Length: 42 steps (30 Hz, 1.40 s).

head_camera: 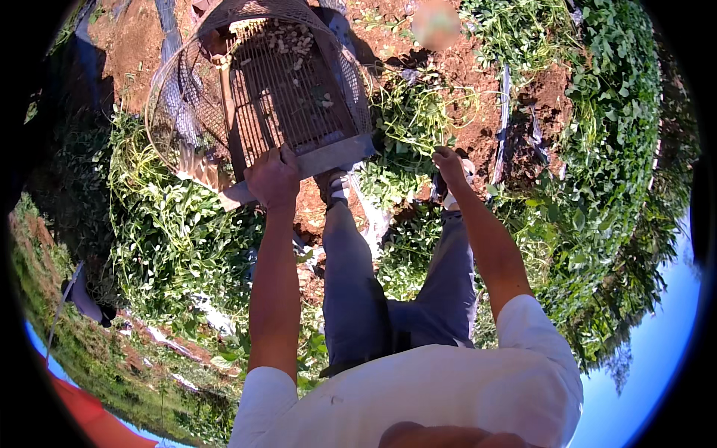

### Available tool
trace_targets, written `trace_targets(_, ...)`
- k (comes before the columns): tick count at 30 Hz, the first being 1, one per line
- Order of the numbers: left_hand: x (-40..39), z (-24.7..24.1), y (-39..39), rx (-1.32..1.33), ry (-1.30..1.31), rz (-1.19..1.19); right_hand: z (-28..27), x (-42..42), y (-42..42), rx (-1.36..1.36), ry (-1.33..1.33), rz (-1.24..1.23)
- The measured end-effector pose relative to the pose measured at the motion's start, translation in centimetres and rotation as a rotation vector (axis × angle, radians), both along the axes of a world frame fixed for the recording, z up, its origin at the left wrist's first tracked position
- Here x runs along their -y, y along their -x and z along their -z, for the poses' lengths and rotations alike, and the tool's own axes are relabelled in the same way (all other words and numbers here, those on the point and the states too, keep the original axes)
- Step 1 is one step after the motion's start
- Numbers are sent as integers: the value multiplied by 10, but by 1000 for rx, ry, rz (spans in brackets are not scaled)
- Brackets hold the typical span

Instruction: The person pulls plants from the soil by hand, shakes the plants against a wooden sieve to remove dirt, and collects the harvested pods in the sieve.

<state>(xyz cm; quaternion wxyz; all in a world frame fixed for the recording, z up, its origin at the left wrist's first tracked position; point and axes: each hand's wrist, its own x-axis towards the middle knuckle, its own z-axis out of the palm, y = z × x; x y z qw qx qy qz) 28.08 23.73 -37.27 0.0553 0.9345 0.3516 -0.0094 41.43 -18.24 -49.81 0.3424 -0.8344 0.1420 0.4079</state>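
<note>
My left hand [274, 176] grips the near wooden board [336, 155] of a slatted rack [274, 95] that is ringed by a netting hood [190, 89]. Pale peanut pods [291, 40] lie on the far part of the rack, with a few scattered lower down. To the right of the rack, my right hand [450, 166] is closed around thin green stems of pulled peanut plants [417, 120]. These plants lie in a tangle on the ground in front of it. The fingertips of both hands are partly hidden.
Leafy plants [179, 224] heap up left of my legs, and a dense green row [610, 129] runs along the right. Strips of plastic film [504, 123] cross the reddish soil [476, 120]. My shoe [339, 186] stands close below the rack. Something red [95, 411] shows at lower left.
</note>
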Motion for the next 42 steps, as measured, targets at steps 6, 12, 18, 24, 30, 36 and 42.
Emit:
trace_targets(6,4,5,-2,-84,-37,28,107,-72,-126,375,259,-399)
trace_targets(12,9,17,9,-40,175,-123,291,-18,-190,197,517,-99)
trace_targets(18,17,14,4,43,178,-184,373,22,-124,-126,347,87)
trace_targets(24,13,12,-3,-33,193,-118,323,46,-99,-205,-37,260)
trace_targets(30,-2,14,14,21,149,-9,145,73,-59,-122,-154,578)
trace_targets(36,-3,-7,-2,97,-78,72,-38,82,-63,345,35,493)
trace_targets(42,-4,-10,5,60,-74,41,-216,94,-73,706,416,185)
